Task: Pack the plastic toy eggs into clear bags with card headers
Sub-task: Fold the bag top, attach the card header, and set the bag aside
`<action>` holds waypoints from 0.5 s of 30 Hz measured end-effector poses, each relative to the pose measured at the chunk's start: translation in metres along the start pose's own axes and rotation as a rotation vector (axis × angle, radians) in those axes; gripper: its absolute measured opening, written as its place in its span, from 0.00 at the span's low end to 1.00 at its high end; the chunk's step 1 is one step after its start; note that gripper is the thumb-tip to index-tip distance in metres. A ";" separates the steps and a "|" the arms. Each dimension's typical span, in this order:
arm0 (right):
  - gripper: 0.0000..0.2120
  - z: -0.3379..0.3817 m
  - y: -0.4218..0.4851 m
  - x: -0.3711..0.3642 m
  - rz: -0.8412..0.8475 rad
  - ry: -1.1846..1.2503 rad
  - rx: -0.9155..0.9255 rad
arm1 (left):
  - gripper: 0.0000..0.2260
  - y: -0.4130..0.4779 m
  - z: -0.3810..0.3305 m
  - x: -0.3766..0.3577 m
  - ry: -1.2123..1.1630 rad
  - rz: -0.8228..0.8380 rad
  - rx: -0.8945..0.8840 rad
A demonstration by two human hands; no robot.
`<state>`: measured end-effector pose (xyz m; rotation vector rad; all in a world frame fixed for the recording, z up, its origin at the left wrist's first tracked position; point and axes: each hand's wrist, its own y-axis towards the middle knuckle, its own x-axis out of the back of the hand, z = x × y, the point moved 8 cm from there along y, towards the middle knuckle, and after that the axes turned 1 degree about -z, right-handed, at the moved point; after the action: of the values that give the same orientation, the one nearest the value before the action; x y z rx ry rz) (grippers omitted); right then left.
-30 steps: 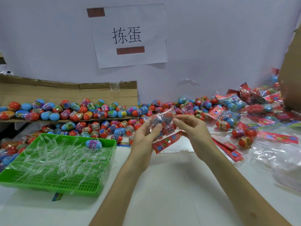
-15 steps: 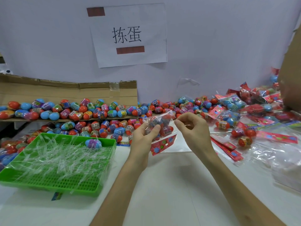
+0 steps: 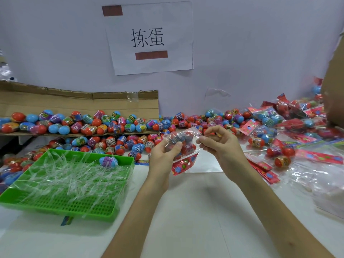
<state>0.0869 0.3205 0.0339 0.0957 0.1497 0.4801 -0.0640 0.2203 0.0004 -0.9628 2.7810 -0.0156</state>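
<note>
Bag [image 3: 181,136] being gripped by left hand [image 3: 163,157]; flap [image 3: 193,130] being pinched by right hand [image 3: 221,146]. Risk judged: film being torn, eggs [image 3: 187,148] being spilled, if flap being overpulled.

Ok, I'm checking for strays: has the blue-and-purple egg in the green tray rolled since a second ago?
No. The egg lies at the same spot by the green tray's far rim, near its right corner.

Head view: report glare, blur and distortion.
Head view: soft, even light with faint shadows; glare streaks on the plastic strips in the green tray and on the held clear bag; wide-angle stretch toward the edges; packed bags near the frame's right edge look soft.
</note>
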 end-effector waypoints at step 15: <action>0.10 0.005 0.003 0.010 -0.050 -0.173 0.097 | 0.12 -0.001 0.005 -0.010 -0.278 0.162 0.124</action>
<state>0.0952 0.3281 0.0384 0.2272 0.0057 0.4126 -0.0546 0.2262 -0.0024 -0.6524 2.5583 -0.0283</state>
